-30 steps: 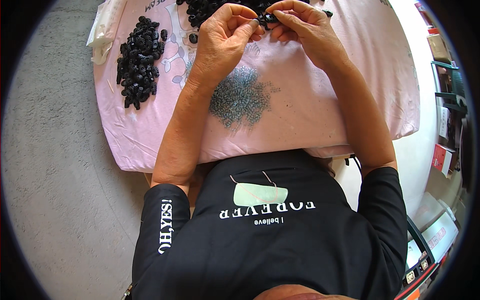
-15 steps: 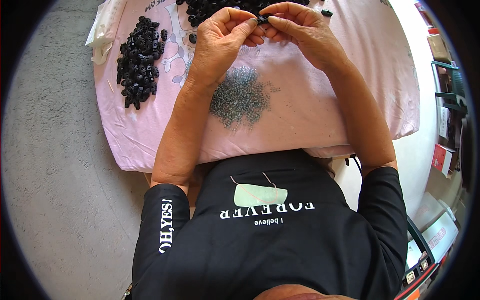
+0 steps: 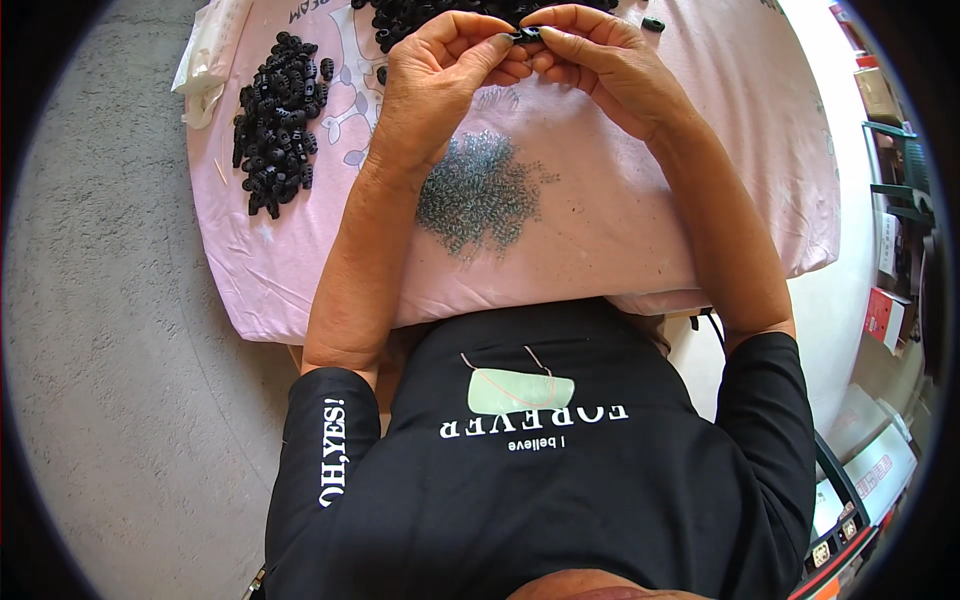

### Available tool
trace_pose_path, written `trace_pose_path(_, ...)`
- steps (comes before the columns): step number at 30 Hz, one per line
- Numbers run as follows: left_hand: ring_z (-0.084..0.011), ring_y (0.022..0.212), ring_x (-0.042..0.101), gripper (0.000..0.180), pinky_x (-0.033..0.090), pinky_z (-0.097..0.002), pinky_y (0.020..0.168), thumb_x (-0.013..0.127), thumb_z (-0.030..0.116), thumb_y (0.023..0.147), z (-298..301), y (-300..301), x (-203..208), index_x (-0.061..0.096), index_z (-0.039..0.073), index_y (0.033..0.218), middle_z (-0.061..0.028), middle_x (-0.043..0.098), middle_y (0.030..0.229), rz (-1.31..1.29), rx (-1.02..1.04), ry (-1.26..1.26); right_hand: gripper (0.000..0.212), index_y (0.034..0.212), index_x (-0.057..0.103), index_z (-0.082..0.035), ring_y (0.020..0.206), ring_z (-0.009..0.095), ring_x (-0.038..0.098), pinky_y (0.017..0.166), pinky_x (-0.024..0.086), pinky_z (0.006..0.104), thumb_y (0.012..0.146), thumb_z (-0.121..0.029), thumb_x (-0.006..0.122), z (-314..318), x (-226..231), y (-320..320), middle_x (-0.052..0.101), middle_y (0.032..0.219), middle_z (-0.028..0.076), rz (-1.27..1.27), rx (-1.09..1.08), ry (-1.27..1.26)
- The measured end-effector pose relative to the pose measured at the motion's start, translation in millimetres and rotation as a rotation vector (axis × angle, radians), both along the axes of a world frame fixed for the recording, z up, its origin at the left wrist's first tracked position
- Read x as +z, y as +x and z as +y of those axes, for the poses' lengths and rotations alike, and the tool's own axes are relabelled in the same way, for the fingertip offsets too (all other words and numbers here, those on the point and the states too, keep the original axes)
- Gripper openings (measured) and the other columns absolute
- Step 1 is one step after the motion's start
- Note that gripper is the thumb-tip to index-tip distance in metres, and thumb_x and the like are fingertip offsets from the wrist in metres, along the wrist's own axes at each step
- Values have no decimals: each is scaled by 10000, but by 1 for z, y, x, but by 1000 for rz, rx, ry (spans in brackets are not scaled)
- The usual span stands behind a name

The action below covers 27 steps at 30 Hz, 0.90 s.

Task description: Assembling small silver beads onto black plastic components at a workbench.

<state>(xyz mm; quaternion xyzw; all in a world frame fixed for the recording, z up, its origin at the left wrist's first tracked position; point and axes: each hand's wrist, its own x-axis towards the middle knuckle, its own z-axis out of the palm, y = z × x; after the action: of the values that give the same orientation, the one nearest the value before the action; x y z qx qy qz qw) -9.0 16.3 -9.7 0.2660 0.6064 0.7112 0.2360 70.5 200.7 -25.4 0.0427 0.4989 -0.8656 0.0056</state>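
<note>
Head view: we see our bare left hand [image 3: 435, 80] and bare right hand [image 3: 622, 65] meeting over the far part of a pale pink, patterned cloth [image 3: 610, 230].
Between the thumbs: a small, glossy black, plastic-looking piece [image 3: 528, 35], near the close edge of a large heap of black rounded pieces [image 3: 405, 18].
Left hand: thumb and forefinger pinch its left end.
Right hand: thumb and forefinger pinch its right end; whether the curled lower fingers hide anything, we cannot tell.
Grip: we judge that light, even pressure, with both ends in line, suits so small a part.
Nearer us: a loose spread of tiny, silvery-grey metal coils [image 3: 480, 195]; we do best to hold our wrists clear of it.
Leftward: a separate pile of black ribbed pieces [image 3: 275, 130], best left unmixed.
</note>
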Motion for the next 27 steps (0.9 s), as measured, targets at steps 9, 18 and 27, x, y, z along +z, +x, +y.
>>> trace_pose_path(9, -160, 799, 729, 118, 614, -270, 758, 647, 65, 969, -3, -6, -10, 678, -11, 1054, -116, 731, 901, 46, -33, 62, 186, 1148, 656, -17, 789, 88, 664, 732, 540, 210, 1004, -125, 606, -1, 2, 0, 717, 941, 49, 29, 15, 80)
trace_pose_path(18, -158, 791, 726, 96, 608, -267, 751, 660, 47, 952, -1, -4, -9, 688, -5, 1028, -106, 730, 894, 32, -26, 101, 195, 1152, 655, -6, 783, 88, 663, 728, 540, 207, 1005, -125, 605, -2, 1, 0, 719, 945, 58, -4, 23, -7)
trace_pose_path(27, -121, 771, 677, 59, 566, -258, 735, 626, 34, 975, 0, 4, 2, 668, -1, 998, -69, 713, 864, -23, 22, 39, 188, 1149, 661, -12, 781, 90, 674, 713, 550, 200, 1005, -118, 605, -1, -3, 0, 718, 946, 56, 19, 9, -23)
